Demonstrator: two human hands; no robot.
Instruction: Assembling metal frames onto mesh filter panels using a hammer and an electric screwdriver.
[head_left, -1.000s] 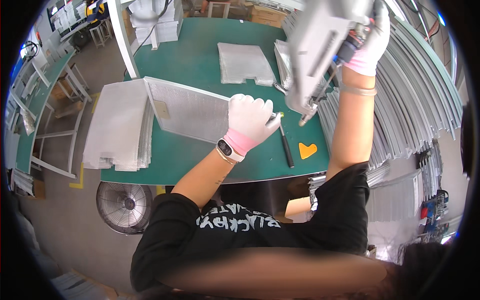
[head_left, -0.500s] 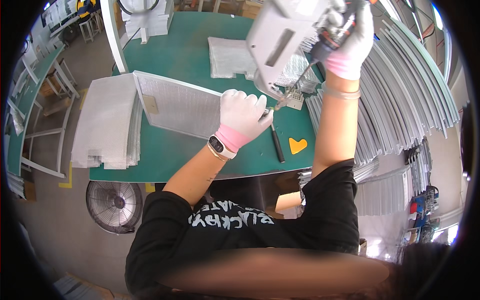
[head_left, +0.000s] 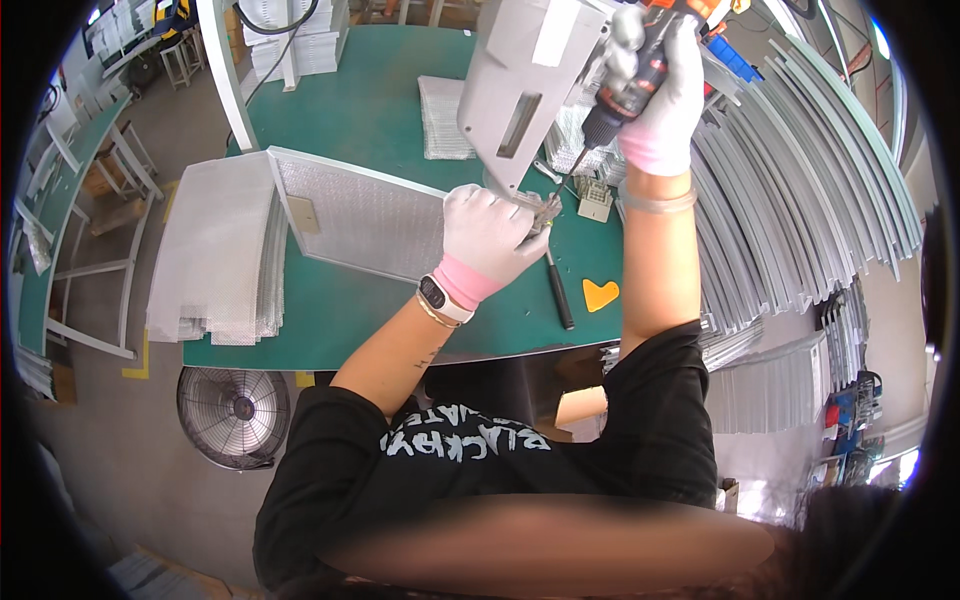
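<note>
My right hand (head_left: 668, 110), in a white glove with a pink cuff, grips a black and orange power screwdriver (head_left: 632, 92). Its long thin bit slants down toward the fingertips of my left hand (head_left: 484, 232), also gloved. That left hand is closed at the right end of a framed mesh panel (head_left: 365, 215), covering the panel's corner. Just beyond the left fingers stands a grey machine housing (head_left: 515, 85) with a long slot, its lower end close to the bit. A small metal part near the fingertips is too small to make out.
Right of my left hand lie a black-handled tool (head_left: 561, 295), a yellow heart-shaped piece (head_left: 600, 295) and a beige block (head_left: 595, 200). Mesh sheets (head_left: 205, 250) are stacked left on the green table (head_left: 390, 90). Metal frame strips (head_left: 790, 190) crowd the right side. A fan (head_left: 240, 410) stands below.
My right hand and the power screwdriver have shifted left and slightly down. The grey machine housing appears further left. My left hand stays nearly in place at the panel.
</note>
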